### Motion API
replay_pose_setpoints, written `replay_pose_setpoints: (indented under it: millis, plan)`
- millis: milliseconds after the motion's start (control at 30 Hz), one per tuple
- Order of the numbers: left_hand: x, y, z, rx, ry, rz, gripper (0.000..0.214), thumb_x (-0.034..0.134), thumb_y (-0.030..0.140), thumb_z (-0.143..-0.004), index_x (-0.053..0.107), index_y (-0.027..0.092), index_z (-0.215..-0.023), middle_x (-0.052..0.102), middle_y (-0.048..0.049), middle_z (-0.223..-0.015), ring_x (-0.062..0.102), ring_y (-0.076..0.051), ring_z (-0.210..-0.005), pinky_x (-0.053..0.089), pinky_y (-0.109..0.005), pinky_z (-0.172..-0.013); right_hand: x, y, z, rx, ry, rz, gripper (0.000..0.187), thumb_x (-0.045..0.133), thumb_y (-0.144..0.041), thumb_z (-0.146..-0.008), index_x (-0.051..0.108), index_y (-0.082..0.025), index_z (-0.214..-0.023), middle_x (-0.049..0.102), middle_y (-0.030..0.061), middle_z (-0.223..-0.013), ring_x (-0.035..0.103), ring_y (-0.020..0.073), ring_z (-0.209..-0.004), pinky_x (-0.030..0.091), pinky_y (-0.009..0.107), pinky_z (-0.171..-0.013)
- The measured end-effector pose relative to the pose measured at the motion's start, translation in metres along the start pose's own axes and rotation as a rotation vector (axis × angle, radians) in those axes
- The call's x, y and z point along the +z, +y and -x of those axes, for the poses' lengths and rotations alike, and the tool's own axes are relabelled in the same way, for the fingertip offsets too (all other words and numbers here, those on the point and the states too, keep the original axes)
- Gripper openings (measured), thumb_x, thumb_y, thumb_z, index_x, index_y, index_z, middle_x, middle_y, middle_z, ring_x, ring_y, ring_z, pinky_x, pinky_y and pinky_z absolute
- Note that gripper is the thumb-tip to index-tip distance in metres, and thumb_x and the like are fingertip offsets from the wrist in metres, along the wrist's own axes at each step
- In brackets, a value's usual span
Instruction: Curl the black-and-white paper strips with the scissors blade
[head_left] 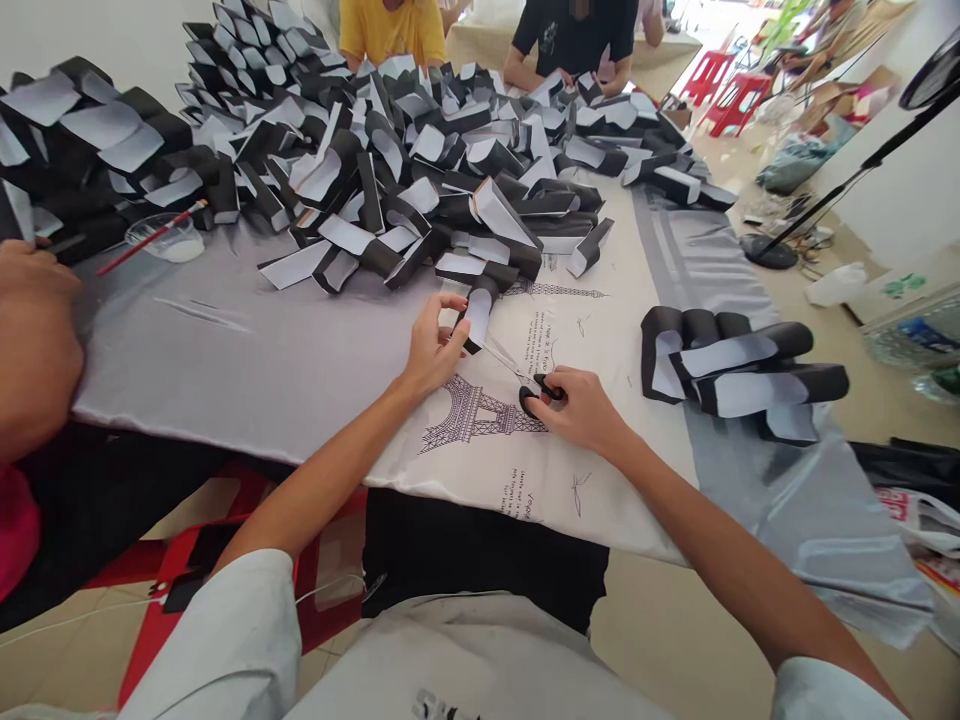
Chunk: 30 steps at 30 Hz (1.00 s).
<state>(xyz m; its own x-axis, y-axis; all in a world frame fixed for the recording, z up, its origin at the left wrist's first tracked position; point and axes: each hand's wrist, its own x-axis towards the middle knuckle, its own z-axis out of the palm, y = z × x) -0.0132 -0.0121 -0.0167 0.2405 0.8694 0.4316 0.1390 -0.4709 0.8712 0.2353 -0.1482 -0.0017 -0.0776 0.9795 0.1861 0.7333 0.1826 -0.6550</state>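
My left hand (435,348) pinches a folded black-and-white paper piece (477,315) at the near edge of a large heap of similar pieces (420,170). In my right hand (574,408) are black-handled scissors (534,392), with the steel blades (499,362) reaching up and left towards the paper piece. Both hands rest just above a white printed cloth (480,470) bearing an Eiffel Tower drawing (469,420). A smaller pile of black-and-white pieces (739,370) lies to the right of my right hand.
A grey satin cloth (225,360) covers the table. A plastic cup with a red brush (161,238) stands at left, beside a co-worker's arm (37,340). Two people (570,40) sit across the table. A black lamp stand (769,250) and red stools (724,90) stand on the floor at right.
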Motion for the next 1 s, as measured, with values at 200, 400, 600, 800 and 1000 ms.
replay_pose_setpoints:
  millis: [200,400,600,800,1000]
  plan:
    - [0.000,0.003,0.001,-0.039,-0.029,-0.003,0.038,0.071,0.049,-0.103,0.069,0.024,-0.131,0.073,-0.0098,-0.140,0.065,-0.009,-0.061,0.059,-0.025,-0.055,-0.001,0.002,0.000,-0.057,-0.053,0.017,0.038,0.072,-0.031,-0.090,0.042,-0.025,-0.066,0.050,-0.0005,-0.070,0.042,0.0155,-0.062,0.034,0.035,-0.064]
    - [0.000,0.006,0.001,-0.068,-0.032,0.040,0.040,0.067,0.037,-0.101,0.069,0.024,-0.138,0.068,-0.0126,-0.151,0.073,-0.017,-0.075,0.064,-0.031,-0.058,0.001,0.006,-0.002,-0.035,-0.051,0.010,0.048,0.067,-0.033,-0.097,0.031,-0.026,-0.066,0.046,-0.0005,-0.069,0.039,0.0154,-0.062,0.031,0.036,-0.063]
    - [0.004,-0.012,-0.007,-0.306,0.006,0.313,0.072,0.075,0.023,-0.085,0.058,0.027,-0.155,0.068,-0.0161,-0.154,0.079,-0.031,-0.110,0.071,-0.045,-0.085,0.002,0.003,-0.002,0.007,0.017,-0.015,0.043,0.068,-0.032,-0.093,0.035,-0.026,-0.065,0.047,-0.0012,-0.066,0.040,0.0156,-0.061,0.032,0.036,-0.063]
    - [0.007,-0.017,-0.013,-0.468,-0.007,0.559,0.092,0.083,0.018,-0.075,0.049,0.020,-0.161,0.080,-0.0077,-0.105,0.079,-0.028,-0.101,0.067,-0.055,-0.106,0.003,0.002,0.000,-0.014,0.024,0.013,0.041,0.069,-0.032,-0.090,0.036,-0.026,-0.066,0.048,-0.0012,-0.066,0.042,0.0157,-0.061,0.033,0.035,-0.064]
    - [0.003,-0.002,-0.012,-0.494,-0.046,0.662,0.084,0.088,0.018,-0.072,0.060,0.019,-0.152,0.078,-0.0055,-0.102,0.079,-0.028,-0.101,0.067,-0.056,-0.105,0.003,-0.002,0.001,0.037,-0.011,0.059,0.043,0.070,-0.033,-0.088,0.036,-0.026,-0.064,0.049,-0.0006,-0.065,0.042,0.0160,-0.062,0.033,0.035,-0.064]
